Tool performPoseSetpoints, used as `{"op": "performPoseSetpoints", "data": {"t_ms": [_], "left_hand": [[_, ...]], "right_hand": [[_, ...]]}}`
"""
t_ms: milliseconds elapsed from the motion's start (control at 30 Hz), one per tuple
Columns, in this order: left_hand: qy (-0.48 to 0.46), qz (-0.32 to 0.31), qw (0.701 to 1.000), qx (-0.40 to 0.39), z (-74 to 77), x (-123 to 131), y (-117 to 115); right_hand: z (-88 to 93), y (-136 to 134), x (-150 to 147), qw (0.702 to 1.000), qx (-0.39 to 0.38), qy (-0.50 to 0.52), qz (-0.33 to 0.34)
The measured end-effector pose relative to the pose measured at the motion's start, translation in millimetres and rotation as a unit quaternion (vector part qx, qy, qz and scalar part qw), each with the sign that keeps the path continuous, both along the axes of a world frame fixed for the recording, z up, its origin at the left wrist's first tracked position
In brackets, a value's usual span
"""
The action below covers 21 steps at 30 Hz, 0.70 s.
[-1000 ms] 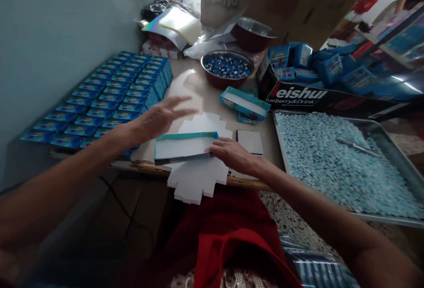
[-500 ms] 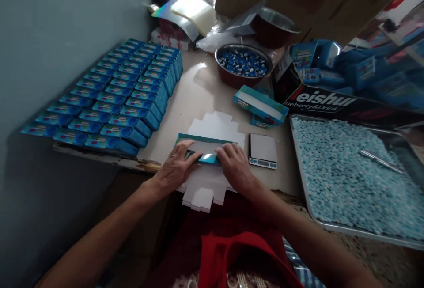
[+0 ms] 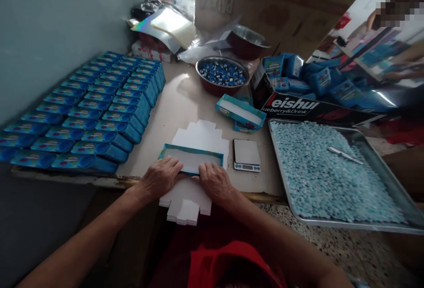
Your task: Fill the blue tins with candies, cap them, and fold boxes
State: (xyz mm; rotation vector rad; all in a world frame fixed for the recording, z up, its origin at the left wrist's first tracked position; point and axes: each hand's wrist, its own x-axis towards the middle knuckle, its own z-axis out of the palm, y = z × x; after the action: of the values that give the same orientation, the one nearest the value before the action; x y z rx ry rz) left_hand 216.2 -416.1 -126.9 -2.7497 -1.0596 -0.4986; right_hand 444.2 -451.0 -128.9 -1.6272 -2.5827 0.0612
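Carton [image 3: 192,159], a light, thin, easily creased card sleeve, lies flat on the blanks [image 3: 202,140] under the fingers of both left hand [image 3: 161,178] and right hand [image 3: 215,181], which press its near edge, best held by the folded edges.

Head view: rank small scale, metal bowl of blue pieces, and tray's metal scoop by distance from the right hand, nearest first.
From the right hand, which presses the flat box:
1. Small scale: just right of the hand, near the table edge.
2. Metal scoop: far right, lying on the pale blue pieces in the tray.
3. Metal bowl of blue pieces: at the back of the table, past the white card stack.
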Motion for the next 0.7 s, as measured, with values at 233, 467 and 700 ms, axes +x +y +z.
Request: {"op": "performPoseSetpoints", "data": {"t_ms": [233, 467, 700], "left_hand": [[-0.090, -0.003, 0.995, -0.050, 7.7, -3, -1], [-0.269, 0.194, 0.942, 0.043, 39.3, -1, 44], [-0.091, 0.153, 0.955, -0.235, 6.9, 33, 162]], "right_hand": [[22.8, 8, 1, 0.998, -0.046, 0.037, 0.016], [106.4, 84, 91, 0.983, 0.149, 0.077, -0.080], [104.7, 156, 105, 0.979, 0.145, 0.072, -0.120]]}}
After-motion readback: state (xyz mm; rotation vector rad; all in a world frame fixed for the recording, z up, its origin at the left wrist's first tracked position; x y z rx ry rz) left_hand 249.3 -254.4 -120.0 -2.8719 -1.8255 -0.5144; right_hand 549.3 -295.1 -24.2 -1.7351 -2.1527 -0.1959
